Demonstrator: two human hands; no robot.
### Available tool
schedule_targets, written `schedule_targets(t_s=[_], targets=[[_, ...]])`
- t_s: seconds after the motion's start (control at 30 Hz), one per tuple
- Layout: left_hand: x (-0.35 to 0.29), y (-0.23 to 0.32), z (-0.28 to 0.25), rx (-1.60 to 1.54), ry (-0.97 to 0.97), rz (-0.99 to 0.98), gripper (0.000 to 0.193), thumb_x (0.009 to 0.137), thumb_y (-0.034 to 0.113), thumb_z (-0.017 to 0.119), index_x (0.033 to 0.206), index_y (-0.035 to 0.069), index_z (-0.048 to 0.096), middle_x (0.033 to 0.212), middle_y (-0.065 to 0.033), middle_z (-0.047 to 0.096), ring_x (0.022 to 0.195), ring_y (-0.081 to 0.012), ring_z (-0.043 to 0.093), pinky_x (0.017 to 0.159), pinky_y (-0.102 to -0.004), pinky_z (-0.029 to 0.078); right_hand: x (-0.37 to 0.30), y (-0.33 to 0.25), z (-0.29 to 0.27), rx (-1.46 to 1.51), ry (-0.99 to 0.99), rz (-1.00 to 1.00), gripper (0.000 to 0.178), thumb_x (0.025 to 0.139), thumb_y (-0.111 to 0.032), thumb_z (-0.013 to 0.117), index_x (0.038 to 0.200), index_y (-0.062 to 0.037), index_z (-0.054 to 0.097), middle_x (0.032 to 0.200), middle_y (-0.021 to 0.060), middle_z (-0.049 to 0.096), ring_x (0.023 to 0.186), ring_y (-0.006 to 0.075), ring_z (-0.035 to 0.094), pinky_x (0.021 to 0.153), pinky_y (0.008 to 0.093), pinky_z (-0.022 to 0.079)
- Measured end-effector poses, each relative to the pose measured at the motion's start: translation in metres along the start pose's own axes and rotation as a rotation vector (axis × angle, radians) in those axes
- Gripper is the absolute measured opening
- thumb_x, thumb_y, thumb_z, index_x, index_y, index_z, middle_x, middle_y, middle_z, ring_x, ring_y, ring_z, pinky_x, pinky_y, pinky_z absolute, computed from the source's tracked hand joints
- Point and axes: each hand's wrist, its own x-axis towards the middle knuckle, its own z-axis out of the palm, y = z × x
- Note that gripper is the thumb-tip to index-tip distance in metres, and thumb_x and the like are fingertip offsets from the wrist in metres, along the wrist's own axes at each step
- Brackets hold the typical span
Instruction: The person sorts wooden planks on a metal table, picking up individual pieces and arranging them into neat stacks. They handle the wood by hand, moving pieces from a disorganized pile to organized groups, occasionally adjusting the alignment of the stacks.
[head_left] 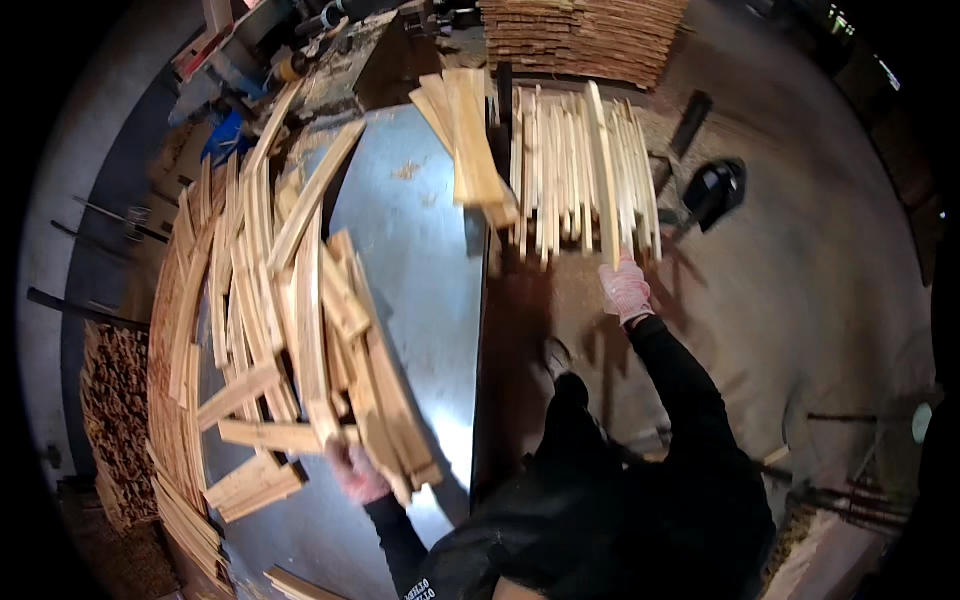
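Observation:
My right hand (627,291), in a pale pinkish work glove, is closed around the near end of a long thin wooden strip (604,165). That strip lies over a row of similar narrow strips (560,170) to the right of the metal table. Over the table's left half, my left hand (358,474), also gloved and slightly blurred, is closed at the near end of a wooden slat (312,340). This slat lies in a loose, crisscrossed heap of slats (250,290). Its fingers are partly hidden by the wood.
The smooth metal table (400,260) runs away from me. A few wider boards (468,140) lie across its far right edge. A big stack of wood (585,40) stands behind, another stack (120,420) at far left. A black object (715,190) stands right of the strips.

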Motion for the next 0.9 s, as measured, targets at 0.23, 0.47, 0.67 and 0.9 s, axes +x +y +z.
schedule_targets(t_s=[0.23,0.47,0.67,0.9], targets=[[-0.003,-0.006,0.03,1.113,0.211,-0.438,0.072,0.083,0.034,0.072,0.144,0.011,0.041,0.139,-0.0143,0.047,0.129,-0.034,0.045,0.105,-0.0418,0.039,0.21,-0.026,0.151,0.047,-0.175,-0.023,0.065,0.092,-0.032,0.053,0.148,-0.006,0.034,0.114,0.0247,0.065,0.1,0.0405,0.064,0.086,0.0454,0.051],[0.004,0.049,0.063,1.249,0.143,-0.742,0.08,0.084,0.039,0.071,0.15,0.017,0.031,0.148,-0.0217,0.038,0.133,-0.0374,0.041,0.107,-0.0448,0.039,0.234,-0.08,0.224,-0.206,-0.44,-0.13,0.072,0.094,-0.03,0.055,0.152,-0.0019,0.021,0.136,0.028,0.05,0.118,0.0404,0.056,0.095,0.0434,0.049],[-0.021,-0.008,0.005,1.232,0.196,-0.537,0.084,0.084,0.035,0.073,0.149,0.003,0.03,0.148,-0.0234,0.038,0.134,-0.0367,0.04,0.112,-0.0447,0.034,0.264,-0.045,0.254,-0.148,-0.475,-0.276,0.058,0.097,-0.021,0.046,0.145,0.0061,0.031,0.133,0.0245,0.054,0.117,0.0368,0.058,0.099,0.0444,0.047],[-0.006,-0.037,-0.052,1.055,0.386,-0.56,0.079,0.078,0.031,0.071,0.14,-0.006,0.039,0.14,-0.025,0.046,0.131,-0.038,0.044,0.111,-0.0424,0.035,0.177,-0.121,0.106,0.24,0.014,-0.773,0.056,0.096,-0.026,0.047,0.143,0.0025,0.037,0.135,0.0221,0.053,0.121,0.0321,0.054,0.102,0.0407,0.043]])
